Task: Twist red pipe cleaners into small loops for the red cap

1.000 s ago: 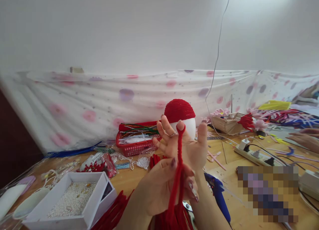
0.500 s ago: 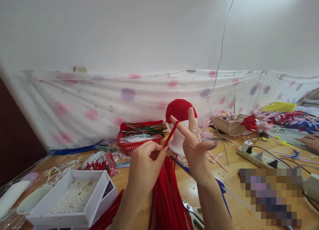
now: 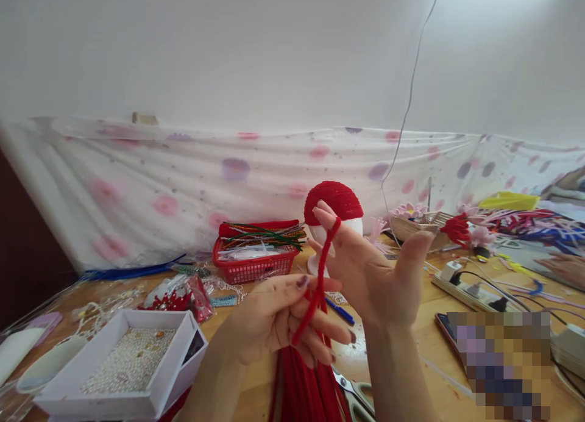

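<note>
A red chenille stem [image 3: 323, 257] is bent over the fingers of my right hand [image 3: 384, 275], its two legs crossing lower down. That hand is raised with the palm turned up and the thumb stretched away. My left hand [image 3: 269, 318] has the crossed legs between its fingers, thumb and index finger close together on the stem. Below both hands lies a bundle of long red chenille stems [image 3: 306, 388]. Behind my right fingers stands a white head form [image 3: 355, 228] wearing a red ribbed cap [image 3: 336, 199]; its lower part is mostly hidden.
Scissors [image 3: 359, 397] lie right of the bundle, a blue pen [image 3: 340, 311] beyond them. At left are a white box of beads [image 3: 155, 404] and a red basket [image 3: 256, 269] of stems. A power strip [image 3: 466, 291], a phone [image 3: 450, 336] and another person's hand [image 3: 564, 268] are at right.
My left hand has come down with its fingers spreading around the stem, which now crosses itself below my right fingers. My right hand has turned its palm further up.
</note>
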`<state>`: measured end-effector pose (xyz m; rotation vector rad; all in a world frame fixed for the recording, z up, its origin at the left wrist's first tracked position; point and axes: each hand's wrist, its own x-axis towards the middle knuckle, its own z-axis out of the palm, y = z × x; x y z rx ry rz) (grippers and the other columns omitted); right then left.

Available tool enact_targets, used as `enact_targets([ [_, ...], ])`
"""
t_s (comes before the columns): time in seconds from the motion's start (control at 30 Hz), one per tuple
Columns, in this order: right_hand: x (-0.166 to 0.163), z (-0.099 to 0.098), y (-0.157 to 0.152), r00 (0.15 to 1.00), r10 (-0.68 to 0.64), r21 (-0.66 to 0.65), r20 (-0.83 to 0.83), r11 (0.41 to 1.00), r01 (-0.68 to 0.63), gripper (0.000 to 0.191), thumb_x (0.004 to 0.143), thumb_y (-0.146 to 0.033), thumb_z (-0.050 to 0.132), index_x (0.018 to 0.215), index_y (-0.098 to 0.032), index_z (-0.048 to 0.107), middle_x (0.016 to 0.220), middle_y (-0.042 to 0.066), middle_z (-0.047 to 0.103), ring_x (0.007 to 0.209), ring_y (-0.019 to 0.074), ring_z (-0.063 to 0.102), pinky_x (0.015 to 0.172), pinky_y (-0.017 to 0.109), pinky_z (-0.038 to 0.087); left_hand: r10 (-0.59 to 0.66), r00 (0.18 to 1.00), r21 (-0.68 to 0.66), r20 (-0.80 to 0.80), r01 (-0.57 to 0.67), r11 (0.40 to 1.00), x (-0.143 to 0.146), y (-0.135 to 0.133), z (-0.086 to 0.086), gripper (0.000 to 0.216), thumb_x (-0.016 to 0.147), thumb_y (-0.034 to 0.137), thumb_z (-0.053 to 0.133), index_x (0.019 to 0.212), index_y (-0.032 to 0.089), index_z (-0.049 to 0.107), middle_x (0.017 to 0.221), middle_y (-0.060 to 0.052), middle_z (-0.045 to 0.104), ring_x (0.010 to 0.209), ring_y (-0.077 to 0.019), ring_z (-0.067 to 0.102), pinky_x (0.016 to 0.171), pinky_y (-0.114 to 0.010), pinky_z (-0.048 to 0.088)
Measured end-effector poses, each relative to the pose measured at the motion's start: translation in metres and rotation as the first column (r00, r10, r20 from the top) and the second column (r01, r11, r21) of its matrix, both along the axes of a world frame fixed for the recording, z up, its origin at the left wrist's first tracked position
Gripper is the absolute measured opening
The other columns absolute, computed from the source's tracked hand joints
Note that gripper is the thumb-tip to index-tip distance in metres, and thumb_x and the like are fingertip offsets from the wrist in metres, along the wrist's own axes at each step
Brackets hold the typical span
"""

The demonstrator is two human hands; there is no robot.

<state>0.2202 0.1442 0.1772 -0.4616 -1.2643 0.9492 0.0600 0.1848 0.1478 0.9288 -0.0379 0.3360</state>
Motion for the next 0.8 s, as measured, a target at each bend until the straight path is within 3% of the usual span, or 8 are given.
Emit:
enact_targets([
  [0.13, -0.002, -0.001, 0.004, 0.989, 0.135, -0.024, -0.052, 0.990, -0.136, 0.106, 0.071, -0.092, 0.001, 0.125, -0.029, 0.067, 0.158, 0.002, 0.042, 0.146, 0.0381, 0.031, 0.102, 0.060, 0.046, -0.126, 0.981, -0.061, 0.146, 0.136, 0.989, 0.016, -0.002, -0.015, 0.023, 0.089, 0.035, 0.067, 0.098, 0.014, 0.071, 0.091, -0.011, 0.081, 0.072, -0.0180, 0.078, 0.058, -0.020, 0.059],
  [0.27, -0.005, -0.003, 0.009, 0.975, 0.202, -0.008, -0.092, 0.979, -0.203, 0.102, 0.074, -0.089, -0.001, 0.120, -0.033, 0.070, 0.154, -0.001, 0.048, 0.151, 0.0318, 0.022, 0.104, 0.056, 0.046, -0.099, 0.985, -0.010, 0.139, 0.101, 0.995, 0.032, -0.002, -0.029, 0.039, 0.077, 0.050, 0.076, 0.088, 0.014, 0.066, 0.073, -0.011, 0.079, 0.063, -0.0231, 0.076, 0.053, -0.025, 0.058],
  [0.4, -0.008, -0.003, 0.009, 0.960, 0.244, 0.003, -0.140, 0.969, -0.246, 0.104, 0.073, -0.090, -0.001, 0.121, -0.030, 0.070, 0.154, 0.001, 0.048, 0.151, 0.0318, 0.021, 0.106, 0.057, 0.044, 0.123, 0.991, 0.100, 0.052, -0.128, 0.987, 0.028, -0.007, -0.020, 0.041, 0.073, 0.052, 0.078, 0.079, 0.016, 0.061, 0.051, -0.001, 0.067, 0.038, -0.0132, 0.060, 0.038, -0.018, 0.041],
  [0.47, -0.007, -0.001, 0.007, 0.966, 0.219, 0.004, -0.135, 0.975, -0.220, 0.106, 0.074, -0.090, -0.001, 0.120, -0.028, 0.071, 0.155, 0.002, 0.047, 0.151, 0.0319, 0.021, 0.110, 0.058, 0.039, 0.322, 0.946, 0.260, -0.021, -0.306, 0.916, 0.020, -0.012, -0.007, 0.034, 0.075, 0.045, 0.077, 0.073, 0.016, 0.060, 0.046, 0.005, 0.057, 0.033, -0.0064, 0.046, 0.038, -0.018, 0.035],
  [0.53, -0.006, 0.000, 0.003, 0.986, 0.140, 0.004, -0.089, 0.990, -0.140, 0.106, 0.074, -0.089, -0.003, 0.118, -0.029, 0.073, 0.157, 0.000, 0.044, 0.151, 0.0328, 0.020, 0.116, 0.059, 0.031, 0.560, 0.828, 0.510, -0.005, -0.480, 0.714, 0.013, -0.015, 0.006, 0.027, 0.078, 0.034, 0.073, 0.066, 0.018, 0.056, 0.052, 0.006, 0.052, 0.043, -0.0065, 0.044, 0.045, -0.019, 0.036],
  [0.6, -0.005, 0.001, -0.003, 1.000, -0.018, 0.046, -0.003, 0.999, 0.018, 0.104, 0.075, -0.088, -0.004, 0.115, -0.032, 0.075, 0.160, -0.006, 0.037, 0.153, 0.0334, 0.016, 0.121, 0.059, 0.018, 0.770, 0.623, 0.763, 0.137, -0.562, 0.319, 0.009, -0.018, 0.013, 0.022, 0.082, 0.022, 0.064, 0.063, 0.019, 0.053, 0.063, 0.004, 0.053, 0.059, -0.0103, 0.050, 0.057, -0.022, 0.038],
  [0.7, -0.010, -0.002, -0.013, 0.908, -0.360, 0.200, 0.212, 0.926, 0.320, 0.091, 0.077, -0.089, 0.008, 0.120, -0.039, 0.071, 0.162, -0.014, 0.029, 0.155, 0.0306, 0.000, 0.124, 0.053, -0.006, 0.877, 0.294, 0.889, 0.380, -0.379, -0.258, 0.009, -0.019, 0.011, 0.022, 0.085, 0.014, 0.050, 0.065, 0.021, 0.054, 0.069, 0.001, 0.057, 0.067, -0.0149, 0.053, 0.063, -0.026, 0.037],
  [0.8, -0.022, -0.007, -0.022, 0.721, -0.581, 0.383, 0.377, 0.807, 0.449, 0.079, 0.081, -0.086, 0.021, 0.139, -0.043, 0.054, 0.164, -0.017, 0.020, 0.154, 0.0305, -0.009, 0.122, 0.051, -0.017, 0.889, 0.079, 0.877, 0.450, -0.224, -0.424, 0.012, -0.021, 0.006, 0.023, 0.088, 0.017, 0.047, 0.068, 0.022, 0.057, 0.068, -0.001, 0.062, 0.063, -0.0176, 0.055, 0.060, -0.029, 0.035],
])
